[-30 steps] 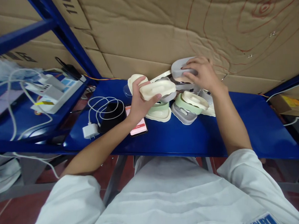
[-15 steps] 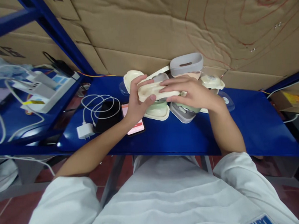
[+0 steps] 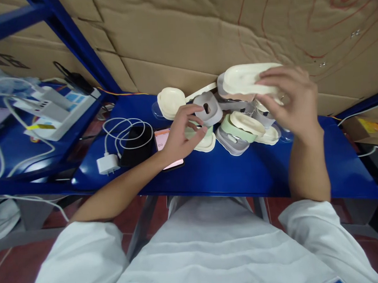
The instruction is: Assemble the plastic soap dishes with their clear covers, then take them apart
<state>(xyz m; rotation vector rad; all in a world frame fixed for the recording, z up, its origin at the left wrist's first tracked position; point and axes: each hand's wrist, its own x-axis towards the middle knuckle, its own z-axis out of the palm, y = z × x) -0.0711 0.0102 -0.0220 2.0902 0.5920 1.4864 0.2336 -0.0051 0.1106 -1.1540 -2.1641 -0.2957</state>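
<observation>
Container in right grip, contents unclear

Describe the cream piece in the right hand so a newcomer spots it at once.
Look at the blue table by the cardboard wall. Above the pile on it, the right hand grips a wide, rounded cream piece. Unlike the other cream pieces, it is held up, partly covering a grey one.
</observation>
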